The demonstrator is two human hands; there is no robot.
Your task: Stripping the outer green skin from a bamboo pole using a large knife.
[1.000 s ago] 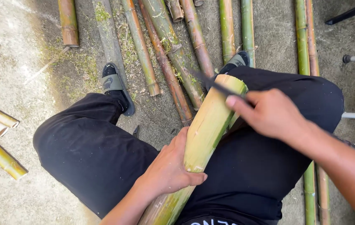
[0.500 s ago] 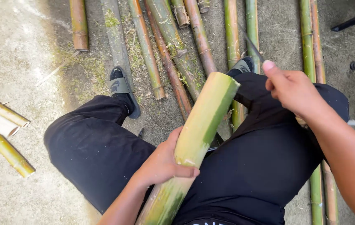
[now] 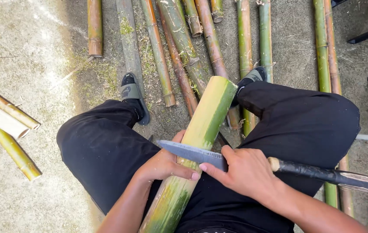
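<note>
Concrete floor [image 3: 33, 69] strewn with bamboo poles | we are bracing the thick green-yellow bamboo culm [image 3: 201, 133] across our lap, left hand [image 3: 162, 166] fingers wrapped mid-length | right hand [image 3: 246, 172] closed around the long steel-bladed knife [image 3: 192, 152] lying on it | seemingly stiff, smooth, probably slippery; hold mid-length.

Bamboo pole [image 3: 201, 142] lies across the lap between both knees; knife [image 3: 192, 153] rests crosswise on it. Loose bamboo stalks [image 3: 184, 47] lie ahead, cut pieces [image 3: 7, 125] far left.
</note>
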